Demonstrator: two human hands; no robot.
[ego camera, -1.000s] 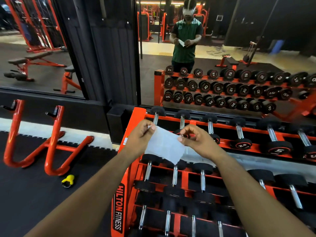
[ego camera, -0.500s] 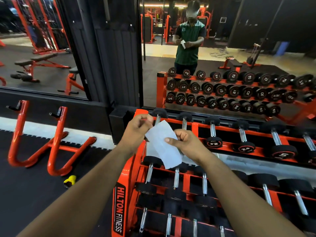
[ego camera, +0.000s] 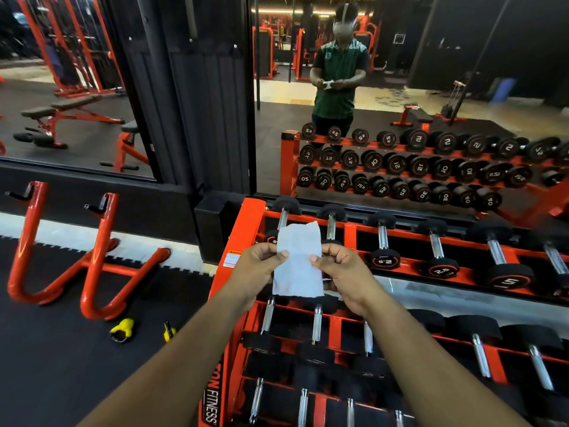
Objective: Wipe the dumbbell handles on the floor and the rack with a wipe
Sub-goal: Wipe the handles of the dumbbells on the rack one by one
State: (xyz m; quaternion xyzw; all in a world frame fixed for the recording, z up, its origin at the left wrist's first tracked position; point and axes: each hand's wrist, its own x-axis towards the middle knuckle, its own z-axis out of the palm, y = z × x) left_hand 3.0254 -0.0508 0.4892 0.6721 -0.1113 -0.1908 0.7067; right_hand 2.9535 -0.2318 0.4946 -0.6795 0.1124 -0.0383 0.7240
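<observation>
Hands meet above the near left end of an orange dumbbell rack (ego camera: 246, 229), the left hand (ego camera: 257, 268) and right hand (ego camera: 345, 272) each pinching a side edge of a white wipe (ego camera: 297, 263) held upright between them. Folding it into a firm pad should help it wrap the chrome dumbbell handles (ego camera: 331, 231) just beyond. Both forearms reach forward, thumbs facing inward.

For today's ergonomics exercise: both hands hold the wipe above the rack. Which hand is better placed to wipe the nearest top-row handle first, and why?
Left, probably. The left hand pinches the wipe beside the leftmost top-row handle; the right hand sits farther away.
</observation>
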